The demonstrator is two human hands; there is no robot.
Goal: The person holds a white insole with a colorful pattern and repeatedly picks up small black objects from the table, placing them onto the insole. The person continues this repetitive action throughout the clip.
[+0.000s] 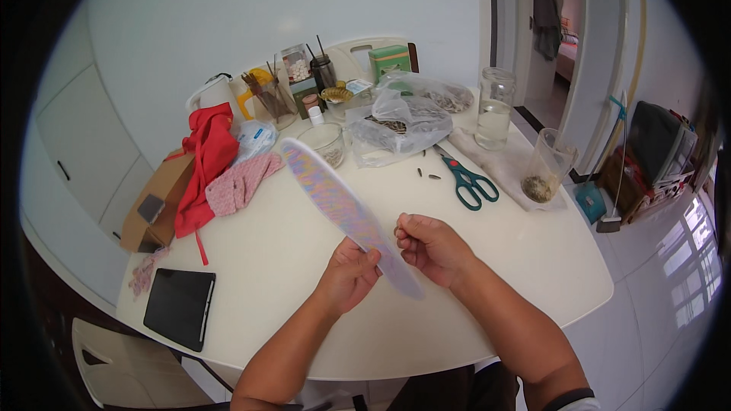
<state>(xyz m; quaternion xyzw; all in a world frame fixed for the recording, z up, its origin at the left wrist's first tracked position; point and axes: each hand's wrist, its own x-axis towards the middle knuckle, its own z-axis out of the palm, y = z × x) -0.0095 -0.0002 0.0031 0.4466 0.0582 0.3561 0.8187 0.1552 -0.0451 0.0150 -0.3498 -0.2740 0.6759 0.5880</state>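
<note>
My left hand (349, 274) grips a long, flat shoe insole (342, 200), thumb on its patterned face. The insole is tilted over the table, its surface streaked in pink, blue and yellow with a pale edge. Just right of its lower half, my right hand (428, 245) is raised with thumb and fingertips pinched together. Whether something thin, such as a needle or thread, sits between those fingers is too small to see. Beyond my right hand lie green-handled scissors (474, 182) with their blades toward the plastic bag (400, 120).
A white table (274, 274) bears a black tablet case (180, 308), red cloth (205, 165), pink knitted piece (243, 182) and cardboard box (154, 200) at left. Glass bowl (325, 145) stands behind the insole. At right are a water jar (494, 114) and a glass pitcher (545, 168).
</note>
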